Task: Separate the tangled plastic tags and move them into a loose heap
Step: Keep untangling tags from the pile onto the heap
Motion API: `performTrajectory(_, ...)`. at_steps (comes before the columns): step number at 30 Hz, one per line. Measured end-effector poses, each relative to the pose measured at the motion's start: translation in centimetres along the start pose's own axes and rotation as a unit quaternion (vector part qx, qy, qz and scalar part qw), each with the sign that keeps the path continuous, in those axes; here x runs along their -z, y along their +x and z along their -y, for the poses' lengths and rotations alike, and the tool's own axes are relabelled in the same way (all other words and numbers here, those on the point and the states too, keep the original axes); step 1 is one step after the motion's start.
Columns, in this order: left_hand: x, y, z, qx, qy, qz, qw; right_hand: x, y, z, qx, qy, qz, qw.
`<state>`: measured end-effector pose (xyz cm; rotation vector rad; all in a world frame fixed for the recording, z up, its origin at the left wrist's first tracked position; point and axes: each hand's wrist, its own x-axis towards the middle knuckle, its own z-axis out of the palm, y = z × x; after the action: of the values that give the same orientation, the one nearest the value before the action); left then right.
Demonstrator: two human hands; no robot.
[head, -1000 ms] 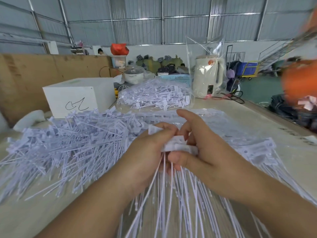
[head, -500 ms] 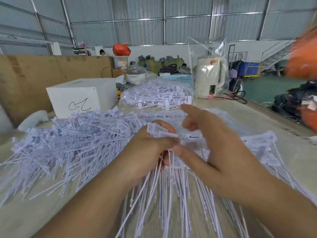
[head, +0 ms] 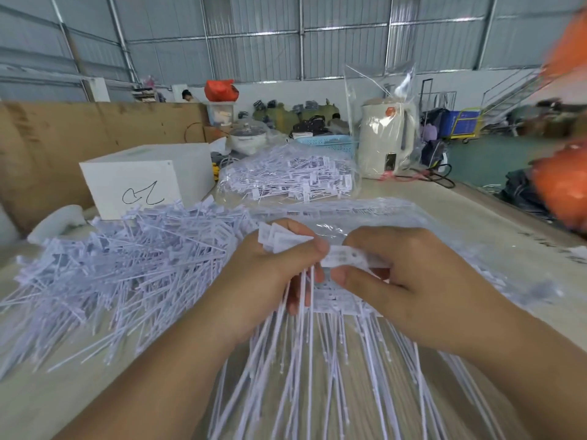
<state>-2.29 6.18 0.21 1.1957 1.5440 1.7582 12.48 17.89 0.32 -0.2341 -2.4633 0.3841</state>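
Note:
A bundle of white plastic tags (head: 317,360) with long thin stems fans out toward me at the table's centre. My left hand (head: 270,274) grips the label ends of the bundle (head: 279,238) between thumb and fingers. Beside it, my right hand (head: 403,281) pinches a single tag label (head: 344,257) at the bundle's top. A large loose heap of tags (head: 120,274) lies to the left on the table. More tags (head: 492,281) lie under and to the right of my right hand on clear plastic.
A white box (head: 143,179) stands behind the heap. A clear bag of tags (head: 286,176) sits at the back centre, with a cream kettle in plastic wrap (head: 386,138) beside it. A brown board (head: 47,147) borders the left. Blurred orange shapes (head: 562,185) hang at the right.
My right hand has closed from loose fingers to pinching one tag label and drawn it rightward from the bundle. My left hand still grips the bundle.

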Motion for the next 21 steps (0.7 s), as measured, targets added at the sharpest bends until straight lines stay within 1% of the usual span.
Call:
performTrajectory(4,-0.3,-0.2,-0.4,-0.009,-0.045,-0.007,0.999,-0.5,0.0,-0.1,-0.003,0.056,0.000,0.998)
performTrajectory(6,-0.5,-0.4,-0.6,-0.013,-0.057,-0.023,0.998,-0.7,-0.1,0.2,-0.012,0.056,-0.018,0.998)
performTrajectory(9,-1.3,-0.6,-0.6,-0.021,-0.085,-0.070,0.994,-1.3,-0.3,0.9,-0.027,0.037,-0.062,0.997)
performTrajectory(11,-1.8,-0.7,-0.5,-0.015,-0.119,-0.100,0.988,-1.7,-0.2,1.2,-0.035,0.033,-0.108,0.993)
performTrajectory(14,-1.1,-0.4,-0.6,0.006,-0.181,-0.137,0.974,-0.7,0.2,0.4,-0.078,0.074,-0.241,0.965)
performTrajectory(15,-0.7,-0.3,-0.6,0.008,-0.180,-0.145,0.973,-0.1,0.3,0.0,-0.085,0.081,-0.264,0.957)
performTrajectory(16,-0.5,-0.2,-0.5,0.007,-0.161,-0.146,0.976,0.4,0.3,-0.3,-0.082,0.087,-0.255,0.959)
performTrajectory(17,-0.5,-0.1,-0.4,0.004,-0.129,-0.137,0.982,0.5,0.2,-0.5,-0.069,0.100,-0.218,0.968)
performTrajectory(19,-1.0,-0.2,0.0,0.002,-0.068,-0.095,0.993,-0.3,0.0,-0.5,-0.033,0.116,-0.112,0.986)
performTrajectory(21,-1.5,-0.5,0.2,0.007,-0.064,-0.058,0.996,-1.2,0.0,-0.5,-0.010,0.105,-0.053,0.993)
